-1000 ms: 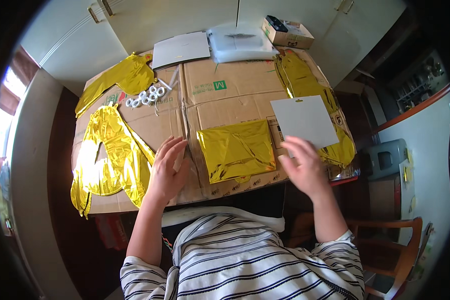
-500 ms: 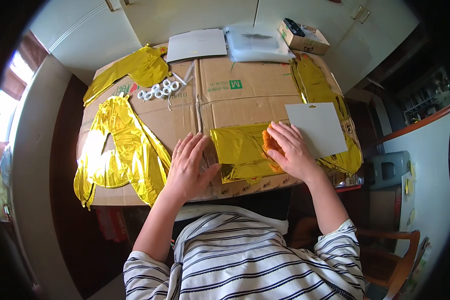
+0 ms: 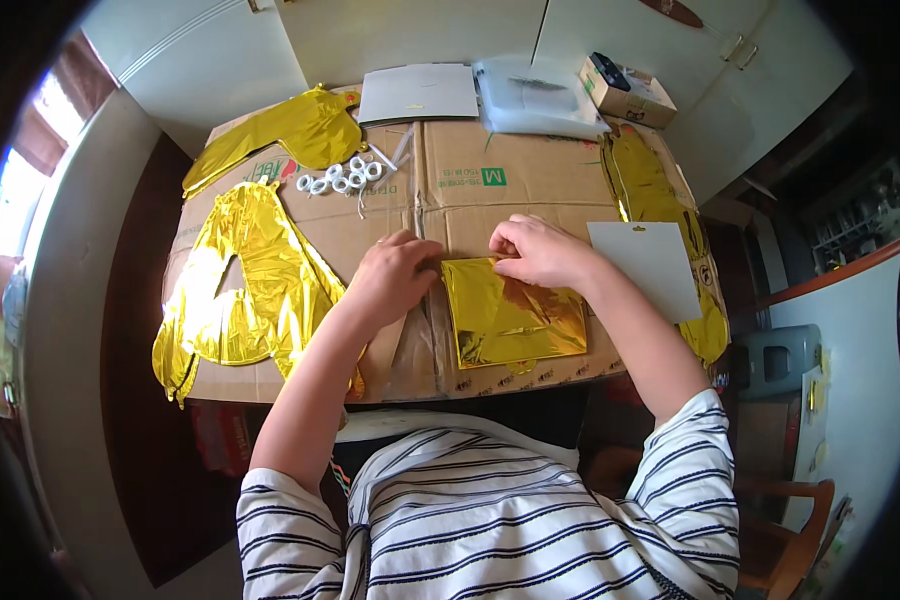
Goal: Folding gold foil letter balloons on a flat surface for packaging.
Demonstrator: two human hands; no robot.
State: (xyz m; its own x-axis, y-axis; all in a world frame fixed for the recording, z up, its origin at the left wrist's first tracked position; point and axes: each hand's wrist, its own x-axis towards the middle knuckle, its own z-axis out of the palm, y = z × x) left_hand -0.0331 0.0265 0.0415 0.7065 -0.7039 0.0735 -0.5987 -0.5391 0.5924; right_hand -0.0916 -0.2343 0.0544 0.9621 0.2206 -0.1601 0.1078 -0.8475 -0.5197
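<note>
On the cardboard sheet in front of me lies a gold foil balloon [image 3: 520, 330], folded flat into a shiny near-square. My right hand [image 3: 540, 252] bends over its far edge, thumb and forefinger pinching the foil there. By the far left corner is my left hand [image 3: 398, 275], its fingers curled together; the fingertips are partly hidden, so what they hold does not show. To the left, an unfolded gold foil balloon [image 3: 255, 290] is spread out, shining in the window light. A white card [image 3: 645, 268] with a small hanging slot lies right of my right hand.
Another gold balloon [image 3: 310, 135] lies far left, beside several small white ribbon rolls [image 3: 342, 178]. At the back are white cards [image 3: 418, 92], a stack of clear plastic bags [image 3: 535, 95] and a small box [image 3: 630, 92]. More gold foil [image 3: 650, 180] lies along the right edge.
Both hands have moved away from me to the foil's far edge, and their flat, spread fingers have curled in. The folded foil looks narrower, its right edge uncovered. The view has shifted slightly.
</note>
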